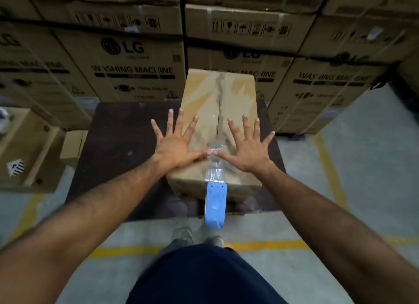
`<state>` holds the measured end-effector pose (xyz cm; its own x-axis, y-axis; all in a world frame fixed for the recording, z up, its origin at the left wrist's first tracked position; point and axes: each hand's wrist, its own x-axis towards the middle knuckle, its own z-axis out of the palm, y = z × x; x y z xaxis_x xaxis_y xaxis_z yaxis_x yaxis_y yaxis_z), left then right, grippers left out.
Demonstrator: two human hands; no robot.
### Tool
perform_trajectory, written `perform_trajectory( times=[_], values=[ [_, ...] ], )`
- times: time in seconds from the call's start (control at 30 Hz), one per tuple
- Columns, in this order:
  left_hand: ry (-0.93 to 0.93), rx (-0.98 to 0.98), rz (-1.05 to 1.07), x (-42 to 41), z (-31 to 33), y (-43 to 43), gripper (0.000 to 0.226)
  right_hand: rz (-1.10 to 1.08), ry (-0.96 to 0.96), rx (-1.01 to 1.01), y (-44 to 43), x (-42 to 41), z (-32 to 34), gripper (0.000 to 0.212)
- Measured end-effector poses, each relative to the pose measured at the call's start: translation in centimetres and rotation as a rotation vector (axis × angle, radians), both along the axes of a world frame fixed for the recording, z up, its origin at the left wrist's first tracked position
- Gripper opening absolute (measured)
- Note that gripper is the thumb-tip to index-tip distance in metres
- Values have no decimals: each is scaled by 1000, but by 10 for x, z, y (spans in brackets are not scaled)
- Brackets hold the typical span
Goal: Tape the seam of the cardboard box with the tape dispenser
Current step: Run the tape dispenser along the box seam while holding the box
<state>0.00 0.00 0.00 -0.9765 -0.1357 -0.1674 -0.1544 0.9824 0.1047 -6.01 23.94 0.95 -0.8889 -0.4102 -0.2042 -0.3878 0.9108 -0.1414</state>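
Observation:
A brown cardboard box (217,95) stands on a dark low table (122,131), its centre seam running away from me. Clear tape (215,165) lies crumpled over the near end of the seam. The blue tape dispenser (215,204) hangs over the box's near edge, attached by that tape, with no hand on it. My left hand (174,142) lies flat with fingers spread at the box's left edge, partly over the table. My right hand (246,145) lies flat and spread to the right of the seam. Both thumbs meet at the tape.
Stacked washing machine cartons (136,61) form a wall just behind the table. Open cardboard boxes (29,149) sit at the left. The grey floor (362,167) has yellow lines. My feet (197,238) stand at the table's near edge.

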Motion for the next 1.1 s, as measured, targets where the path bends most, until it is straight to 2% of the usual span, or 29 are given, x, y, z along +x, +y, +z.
perform_trajectory(
  times=[0.27,0.4,0.5,0.57,0.63,0.7,0.77,0.9,1.1],
  values=[
    [-40,19,8,40,-26,17,117,28,-1,4,25,42,-28,108],
    [-24,28,11,46,-33,17,117,-21,-15,-18,21,51,-33,106],
    [-32,35,-9,39,-32,12,117,-97,43,-78,20,57,-24,99],
    [-32,34,-34,30,-30,11,116,-218,151,-236,23,68,-17,93],
    [-23,48,-56,18,-25,14,114,-409,241,-564,31,94,-8,89],
    [-5,56,-63,5,-22,20,113,-634,185,-897,39,129,-5,88],
    [1,51,-82,-7,-19,28,113,-741,75,-1026,41,164,-7,92],
    [-6,75,-130,-24,-18,41,111,-760,-208,-966,28,203,-39,102],
    [-11,82,-127,-36,-30,42,113,-694,-306,-734,8,211,-67,111]
  ],
)
